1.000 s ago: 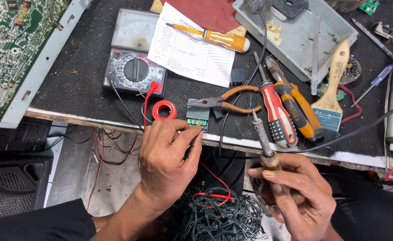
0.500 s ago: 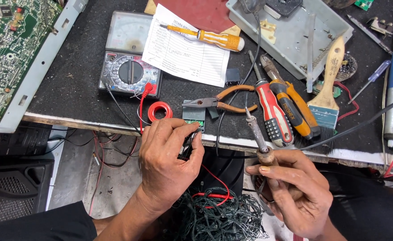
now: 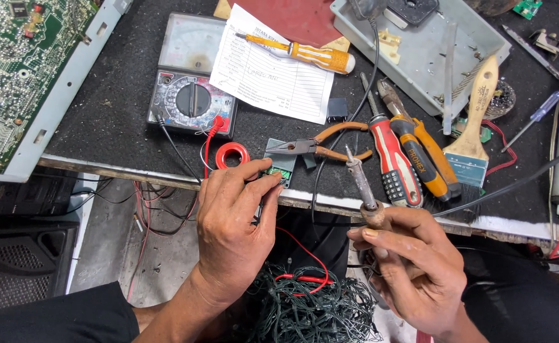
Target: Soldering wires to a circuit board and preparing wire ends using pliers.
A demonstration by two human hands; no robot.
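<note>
Your left hand (image 3: 235, 235) has slid a little toward the bench edge since half a second ago, and the soldering iron (image 3: 362, 187) now tilts with its tip closer to the pliers (image 3: 320, 147). Your left fingers (image 3: 254, 184) are pinched together on a small green circuit board (image 3: 278, 170) at the near edge of the black bench top (image 3: 114, 114) — the board sits just right of the red roll of tape (image 3: 232, 155) and touches the nose of the pliers. Your right hand (image 3: 412, 270) is closed around the iron's wooden handle, thumb and fingers clamped on it, with the metal shaft pointing up and away from you, its tip near the orange pliers handles.

Far left lies a large green circuit board in a grey frame (image 3: 13, 76). A multimeter (image 3: 190, 95) sits behind the tape, its red lead running down off the bench. Right of it a printed sheet of paper (image 3: 273, 76) carries a yellow screwdriver (image 3: 305, 54). Two more screwdrivers — one red (image 3: 390, 159), one orange (image 3: 428, 155) — lie right of the pliers, then a paintbrush (image 3: 473, 133). Below the bench, between your hands, sits a tangle of dark green wire (image 3: 311, 311).
</note>
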